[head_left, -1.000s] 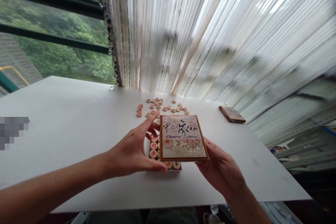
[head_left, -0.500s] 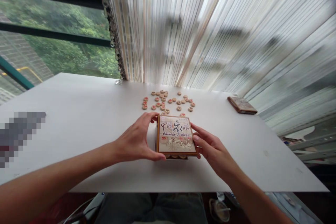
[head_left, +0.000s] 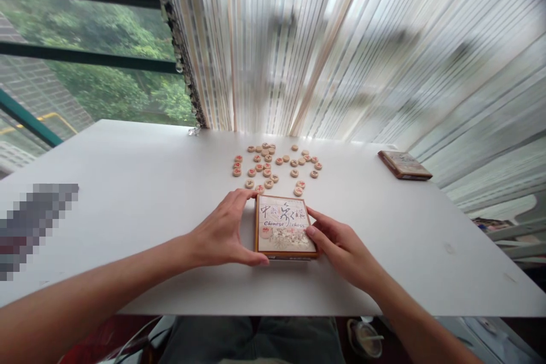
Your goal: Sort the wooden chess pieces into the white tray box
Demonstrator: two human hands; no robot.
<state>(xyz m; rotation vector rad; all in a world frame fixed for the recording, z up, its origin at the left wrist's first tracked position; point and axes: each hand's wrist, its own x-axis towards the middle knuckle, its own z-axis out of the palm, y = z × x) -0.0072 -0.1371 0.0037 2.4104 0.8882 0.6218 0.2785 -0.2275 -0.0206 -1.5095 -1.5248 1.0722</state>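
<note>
A flat box lid printed "Chinese chess" [head_left: 284, 224] lies on its box on the white table [head_left: 128, 199], near the front edge. My left hand [head_left: 224, 233] grips the lid's left side, thumb at the front corner and fingers curled round the far corner. My right hand [head_left: 341, 247] presses against the lid's right edge with fingers together. Several round wooden chess pieces [head_left: 273, 166] with red or black characters lie scattered on the table just behind the box.
A second small flat box [head_left: 404, 164] lies at the table's far right. Striped curtains hang behind the table, with a window at the left. A blurred-out patch [head_left: 34, 222] sits on the table's left side. A cup [head_left: 364, 341] stands below the table's front edge.
The lid, held tilted above the open box of pieces a second ago, has come down flat onto the box. Both hands lowered with it and still hold its sides.
</note>
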